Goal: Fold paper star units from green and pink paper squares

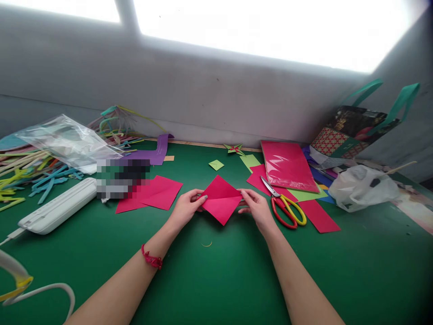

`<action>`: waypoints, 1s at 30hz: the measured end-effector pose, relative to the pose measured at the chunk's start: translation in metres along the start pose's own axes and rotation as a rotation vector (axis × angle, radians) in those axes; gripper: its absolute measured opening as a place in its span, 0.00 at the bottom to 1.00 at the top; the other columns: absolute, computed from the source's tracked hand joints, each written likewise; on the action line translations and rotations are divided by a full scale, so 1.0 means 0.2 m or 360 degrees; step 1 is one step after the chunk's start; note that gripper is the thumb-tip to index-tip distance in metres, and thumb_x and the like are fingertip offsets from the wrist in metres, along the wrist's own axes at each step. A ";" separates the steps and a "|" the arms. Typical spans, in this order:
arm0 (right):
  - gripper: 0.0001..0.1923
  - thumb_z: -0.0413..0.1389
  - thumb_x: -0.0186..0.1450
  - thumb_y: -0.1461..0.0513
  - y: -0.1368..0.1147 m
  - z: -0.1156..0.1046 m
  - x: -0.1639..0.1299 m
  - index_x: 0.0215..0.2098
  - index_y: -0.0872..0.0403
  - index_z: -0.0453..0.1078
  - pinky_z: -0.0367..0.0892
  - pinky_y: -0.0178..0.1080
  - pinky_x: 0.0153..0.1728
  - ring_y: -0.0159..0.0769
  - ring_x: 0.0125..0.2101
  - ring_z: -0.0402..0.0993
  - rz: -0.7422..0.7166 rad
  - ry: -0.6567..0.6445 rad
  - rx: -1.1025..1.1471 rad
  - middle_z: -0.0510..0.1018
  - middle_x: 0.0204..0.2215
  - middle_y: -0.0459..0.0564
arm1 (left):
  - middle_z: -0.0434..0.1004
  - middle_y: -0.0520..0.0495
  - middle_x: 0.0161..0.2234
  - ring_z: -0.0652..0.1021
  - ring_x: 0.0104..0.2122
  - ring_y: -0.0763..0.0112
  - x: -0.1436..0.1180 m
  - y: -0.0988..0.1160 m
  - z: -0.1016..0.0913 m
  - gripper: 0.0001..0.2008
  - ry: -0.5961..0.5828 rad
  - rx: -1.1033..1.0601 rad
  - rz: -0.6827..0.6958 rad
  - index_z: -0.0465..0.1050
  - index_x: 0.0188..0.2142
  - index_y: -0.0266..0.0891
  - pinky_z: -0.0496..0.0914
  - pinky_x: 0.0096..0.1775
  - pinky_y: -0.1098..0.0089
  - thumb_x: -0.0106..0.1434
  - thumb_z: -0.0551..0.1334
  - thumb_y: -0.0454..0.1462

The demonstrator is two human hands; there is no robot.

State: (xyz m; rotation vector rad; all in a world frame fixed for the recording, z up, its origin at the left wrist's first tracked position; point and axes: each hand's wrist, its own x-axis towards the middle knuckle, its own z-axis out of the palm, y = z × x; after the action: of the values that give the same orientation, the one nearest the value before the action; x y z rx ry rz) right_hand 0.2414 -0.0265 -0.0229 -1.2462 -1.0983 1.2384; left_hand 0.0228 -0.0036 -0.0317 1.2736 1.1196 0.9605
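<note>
A square sheet of red paper (221,207) is held up between both hands, turned like a diamond, with a crease running across its middle. My left hand (186,207) pinches its left corner, thumb on the front face. My right hand (255,206) grips the opposite corner between thumb and fingers. Beyond the sheet lie a small folded green paper square (216,165) and a green and red folded paper star (234,149). To the right of my right hand rest scissors (284,205) with red and yellow handles, their blades over red paper.
More red sheets (164,192) lie at left, near a white power strip (61,205). A packet of red paper (289,164), a white plastic bag (361,187) and a patterned bag (341,135) stand at right. Coloured strips (50,180) and clear plastic (67,140) pile up at far left.
</note>
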 end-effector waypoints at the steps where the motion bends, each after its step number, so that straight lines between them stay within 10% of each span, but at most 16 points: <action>1: 0.16 0.52 0.57 0.54 -0.01 -0.01 0.00 0.40 0.54 0.68 0.70 0.33 0.20 0.33 0.26 0.72 -0.0053 0.0028 -0.0038 0.73 0.32 0.50 | 0.72 0.51 0.25 0.73 0.24 0.73 0.00 0.00 0.00 0.16 0.0026 -0.0008 -0.0013 0.68 0.36 0.37 0.68 0.26 0.73 0.51 0.61 0.44; 8: 0.17 0.53 0.55 0.62 -0.10 -0.05 -0.04 0.45 0.48 0.66 0.70 0.35 0.29 0.38 0.39 0.70 -0.0302 -0.0253 -0.0306 0.67 0.48 0.49 | 0.73 0.49 0.28 0.74 0.25 0.73 -0.02 0.05 -0.01 0.17 0.0007 -0.0118 -0.0209 0.69 0.36 0.36 0.69 0.30 0.72 0.50 0.62 0.45; 17: 0.12 0.57 0.53 0.55 -0.06 0.02 -0.04 0.30 0.55 0.70 0.69 0.35 0.25 0.36 0.31 0.68 -0.0286 -0.0070 -0.0329 0.72 0.29 0.49 | 0.75 0.40 0.31 0.76 0.29 0.65 -0.05 0.11 0.03 0.26 -0.0259 -0.0177 -0.0147 0.69 0.36 0.33 0.69 0.31 0.67 0.55 0.50 0.54; 25: 0.13 0.57 0.52 0.54 -0.07 0.04 -0.06 0.29 0.55 0.70 0.69 0.35 0.25 0.37 0.30 0.69 -0.0238 -0.0108 -0.0276 0.73 0.27 0.49 | 0.76 0.45 0.34 0.77 0.34 0.62 -0.05 0.08 0.05 0.25 -0.0205 -0.0137 -0.0060 0.63 0.44 0.38 0.70 0.33 0.67 0.46 0.65 0.41; 30: 0.23 0.58 0.51 0.55 -0.09 0.05 -0.06 0.45 0.51 0.66 0.68 0.34 0.25 0.37 0.32 0.71 -0.0185 -0.0107 -0.0236 0.74 0.30 0.48 | 0.77 0.45 0.30 0.77 0.31 0.65 -0.05 0.07 0.05 0.15 -0.0148 -0.0080 -0.0017 0.67 0.32 0.36 0.69 0.32 0.69 0.49 0.63 0.43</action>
State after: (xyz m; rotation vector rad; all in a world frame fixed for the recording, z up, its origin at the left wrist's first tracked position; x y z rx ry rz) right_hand 0.2323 -0.0372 -0.0038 -1.2400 -1.3129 1.1343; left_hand 0.0311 -0.0143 -0.0181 1.2579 1.0234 0.9071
